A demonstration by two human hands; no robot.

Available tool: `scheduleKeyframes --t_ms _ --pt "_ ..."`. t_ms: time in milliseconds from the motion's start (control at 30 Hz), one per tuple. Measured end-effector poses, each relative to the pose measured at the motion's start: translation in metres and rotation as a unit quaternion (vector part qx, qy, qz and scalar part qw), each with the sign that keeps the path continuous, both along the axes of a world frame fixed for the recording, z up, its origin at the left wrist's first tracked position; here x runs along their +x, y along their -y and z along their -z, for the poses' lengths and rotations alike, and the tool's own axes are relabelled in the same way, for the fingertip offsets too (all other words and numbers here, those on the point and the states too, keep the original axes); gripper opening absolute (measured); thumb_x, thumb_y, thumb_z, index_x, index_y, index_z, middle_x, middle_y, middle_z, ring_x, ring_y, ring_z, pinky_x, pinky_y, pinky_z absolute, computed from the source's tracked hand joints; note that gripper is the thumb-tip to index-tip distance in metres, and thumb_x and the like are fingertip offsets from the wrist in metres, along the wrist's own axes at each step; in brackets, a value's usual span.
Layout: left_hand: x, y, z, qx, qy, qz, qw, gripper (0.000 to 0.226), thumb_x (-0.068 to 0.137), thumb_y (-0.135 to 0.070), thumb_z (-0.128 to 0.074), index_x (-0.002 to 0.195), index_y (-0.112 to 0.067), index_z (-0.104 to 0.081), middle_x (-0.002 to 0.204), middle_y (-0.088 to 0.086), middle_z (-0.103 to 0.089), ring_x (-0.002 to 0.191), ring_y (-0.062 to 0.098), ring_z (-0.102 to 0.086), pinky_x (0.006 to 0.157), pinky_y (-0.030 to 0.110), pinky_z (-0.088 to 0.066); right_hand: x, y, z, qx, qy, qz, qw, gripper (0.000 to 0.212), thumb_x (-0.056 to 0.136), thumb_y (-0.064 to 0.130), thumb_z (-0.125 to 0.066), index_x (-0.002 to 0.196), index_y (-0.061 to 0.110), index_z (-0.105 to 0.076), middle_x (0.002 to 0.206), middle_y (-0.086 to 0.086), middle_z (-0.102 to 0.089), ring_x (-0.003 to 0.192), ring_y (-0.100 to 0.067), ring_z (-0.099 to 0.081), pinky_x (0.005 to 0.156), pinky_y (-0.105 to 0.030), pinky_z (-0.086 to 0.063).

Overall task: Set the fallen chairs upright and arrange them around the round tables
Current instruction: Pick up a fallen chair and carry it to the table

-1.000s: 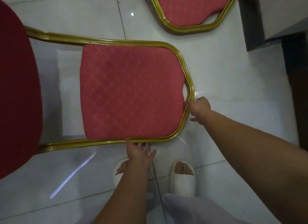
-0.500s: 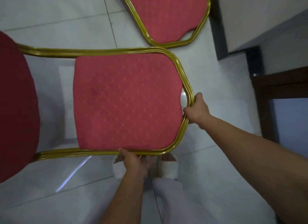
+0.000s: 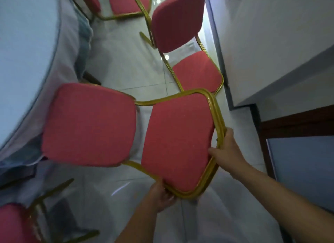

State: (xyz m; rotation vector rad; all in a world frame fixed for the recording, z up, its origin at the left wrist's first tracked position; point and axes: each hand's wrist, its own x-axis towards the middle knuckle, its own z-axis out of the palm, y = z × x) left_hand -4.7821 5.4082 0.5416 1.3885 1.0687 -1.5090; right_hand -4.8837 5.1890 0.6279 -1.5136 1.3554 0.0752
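A red-cushioned chair (image 3: 177, 139) with a gold metal frame is raised off the white tiled floor, its backrest towards me and its seat pad (image 3: 90, 125) beyond it on the left. My left hand (image 3: 159, 195) grips the lower edge of the backrest frame. My right hand (image 3: 226, 150) grips the frame's right edge. A round table (image 3: 23, 61) with a white cloth fills the left side, close to the seat. A second chair (image 3: 180, 43) lies on its back on the floor behind, next to the wall.
More red chairs lie at the top (image 3: 126, 5) near the table. Another chair (image 3: 16, 224) shows at the bottom left. A white wall (image 3: 271, 43) and a dark wooden door frame (image 3: 296, 123) close off the right side, leaving a narrow floor strip.
Both hands have lifted the chair's backrest up from the floor and the chair has swung towards upright. The view has tilted up, bringing the table and other chairs into sight.
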Motion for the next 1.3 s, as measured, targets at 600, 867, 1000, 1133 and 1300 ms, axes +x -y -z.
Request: scheduleKeyframes --t_ms 600,867,1000,1133,1300 --pt "-0.009 -0.243 -0.101 0.047 0.1 -0.23 0.967 0.034 0.101 -0.014 -0.047 0.069 -0.002 -0.049 0.055 0.011 -0.05 0.026 0.012 -0.036 0.026 0.01 -0.029 0.088 -0.179 -0.131 -0.236 0.083 -0.707 0.662 0.079 0.082 0.066 -0.054 0.149 0.052 -0.014 0.163 0.006 -0.006 0.149 -0.029 0.012 0.099 -0.083 0.0" --pt "-0.035 -0.296 -0.159 0.046 0.279 -0.465 0.839 0.018 0.094 -0.014 -0.05 0.079 -0.005 -0.054 0.074 0.016 -0.057 0.062 0.027 -0.062 0.067 0.036 -0.06 0.095 -0.274 -0.133 -0.163 0.129 -0.701 0.682 0.059 0.089 0.045 -0.058 0.141 0.054 -0.033 0.16 0.011 -0.014 0.147 -0.025 0.006 0.094 -0.087 0.004" --pt "-0.037 -0.269 -0.173 0.102 0.443 -0.496 0.74 0.023 0.096 -0.022 -0.05 0.109 -0.008 -0.062 0.113 0.015 -0.061 0.098 0.031 -0.062 0.087 0.047 -0.055 0.111 -0.264 -0.14 -0.077 0.202 -0.686 0.695 0.062 0.09 0.044 -0.062 0.144 0.051 -0.034 0.16 0.014 -0.021 0.151 -0.016 0.001 0.105 -0.076 0.003" --pt "-0.076 -0.222 -0.154 0.183 0.493 -0.495 0.692 0.041 0.098 -0.026 -0.051 0.138 -0.034 -0.045 0.127 0.004 -0.056 0.101 0.027 -0.061 0.086 0.045 -0.056 0.053 -0.202 -0.107 -0.138 0.264 -0.638 0.71 0.07 0.087 0.031 -0.064 0.149 0.041 -0.035 0.165 0.006 -0.014 0.152 -0.017 -0.008 0.119 -0.056 -0.019" --pt "-0.118 -0.175 -0.123 0.098 0.324 -0.293 0.895 0.03 0.097 -0.024 -0.057 0.124 -0.011 -0.054 0.115 0.012 -0.052 0.091 0.027 -0.054 0.075 0.039 -0.054 -0.024 -0.12 -0.062 -0.134 0.112 -0.538 0.825 0.064 0.091 0.034 -0.06 0.15 0.035 -0.034 0.164 0.0 -0.019 0.15 -0.021 -0.016 0.12 -0.046 -0.021"
